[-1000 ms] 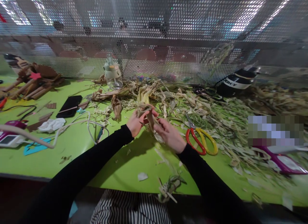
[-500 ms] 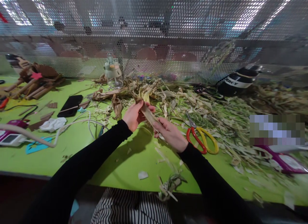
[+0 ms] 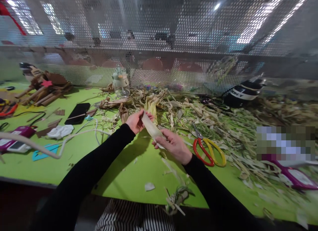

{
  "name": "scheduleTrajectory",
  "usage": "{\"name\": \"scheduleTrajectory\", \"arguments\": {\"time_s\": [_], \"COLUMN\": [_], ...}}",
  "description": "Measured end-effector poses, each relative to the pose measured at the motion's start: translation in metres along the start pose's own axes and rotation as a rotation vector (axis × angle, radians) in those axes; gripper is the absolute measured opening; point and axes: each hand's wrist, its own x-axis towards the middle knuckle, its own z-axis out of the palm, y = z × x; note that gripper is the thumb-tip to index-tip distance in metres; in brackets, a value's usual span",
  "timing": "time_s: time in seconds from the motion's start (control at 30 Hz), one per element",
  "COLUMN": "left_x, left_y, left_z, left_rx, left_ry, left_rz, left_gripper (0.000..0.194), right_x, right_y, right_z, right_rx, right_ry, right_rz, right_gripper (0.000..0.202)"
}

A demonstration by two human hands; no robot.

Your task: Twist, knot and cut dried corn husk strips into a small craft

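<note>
A pale, flat strip of dried husk (image 3: 150, 125) slants between my two hands above the green table. Its upper end is gripped by my left hand (image 3: 136, 121), fingers closed at its edge. My right hand (image 3: 172, 145) pinches the lower end between thumb and fingers. Just beyond lies a yellowish husk piece (image 3: 152, 109) among dried husks (image 3: 134, 98). Scissors with one red and one yellow handle (image 3: 210, 151) rest right of my right hand. A small knotted husk bundle (image 3: 179, 198) sits at the table's front edge.
On the green table (image 3: 119, 181), a black phone (image 3: 77, 113), crumpled tissue (image 3: 60, 131), white cable (image 3: 81, 132) and purple device (image 3: 17, 138) lie left. A clear bottle (image 3: 121, 83) stands behind. Shredded husks, a black pouch (image 3: 243, 93) and another purple device (image 3: 295, 178) are at right.
The strip now shows its broad pale face, turned from its narrower, darker view. My left hand has shifted slightly down and left. The whole view has tilted up a little.
</note>
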Motion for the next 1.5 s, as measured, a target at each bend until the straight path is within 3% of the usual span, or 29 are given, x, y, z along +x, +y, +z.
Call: {"name": "scheduleTrajectory", "arguments": {"time_s": [0.17,0.4,0.6,0.77,0.87,0.93,1.03,1.13,1.17,1.3,1.37,1.43,1.5], "left_x": [0.001,0.003,0.002,0.008,0.009,0.006,-0.007,-0.028,-0.036,-0.055,-0.056,-0.054,-0.050], "left_y": [0.006,0.006,0.013,0.004,0.002,0.008,0.021,0.026,0.024,0.003,-0.007,-0.012,-0.011], "left_z": [-0.002,-0.004,-0.007,-0.009,-0.012,-0.014,-0.014,-0.004,0.001,0.017,0.019,0.016,0.013], "left_rx": [-0.163,-0.149,-0.141,-0.093,-0.080,-0.028,0.334,0.803,0.907,1.306,1.619,1.914,2.091], "left_ry": [-0.079,-0.072,-0.070,-0.040,-0.045,-0.038,-0.081,-0.247,-0.305,-0.454,-0.539,-0.523,-0.433], "left_rz": [-0.005,-0.066,-0.067,-0.122,-0.110,-0.047,0.053,-0.007,0.048,0.681,0.878,0.792,0.615], "left_gripper": [0.031,0.032,0.034,0.034,0.032,0.030,0.025,0.030,0.031,0.026,0.027,0.027,0.028], "right_x": [-0.001,-0.005,-0.003,-0.010,-0.012,-0.010,-0.003,0.005,0.007,0.007,0.005,0.003,0.002], "right_y": [0.001,-0.003,0.005,0.001,-0.001,0.001,0.009,0.016,0.018,0.015,0.011,0.006,0.002], "right_z": [0.007,0.016,0.020,0.027,0.023,0.015,-0.001,-0.012,-0.014,-0.012,-0.011,-0.012,-0.015], "right_rx": [-0.099,-0.262,-0.388,-0.659,-0.563,-0.418,-0.211,-0.137,-0.155,-0.491,-0.721,-0.842,-0.813], "right_ry": [-0.028,-0.075,-0.039,-0.012,-0.020,0.039,0.211,0.319,0.323,0.238,0.151,0.072,0.091], "right_rz": [0.057,-0.007,0.098,-0.079,-0.057,0.012,0.140,0.185,0.179,0.113,0.041,-0.058,-0.138], "right_gripper": [0.027,0.026,0.020,0.022,0.023,0.023,0.022,0.019,0.020,0.019,0.016,0.017,0.016]}}
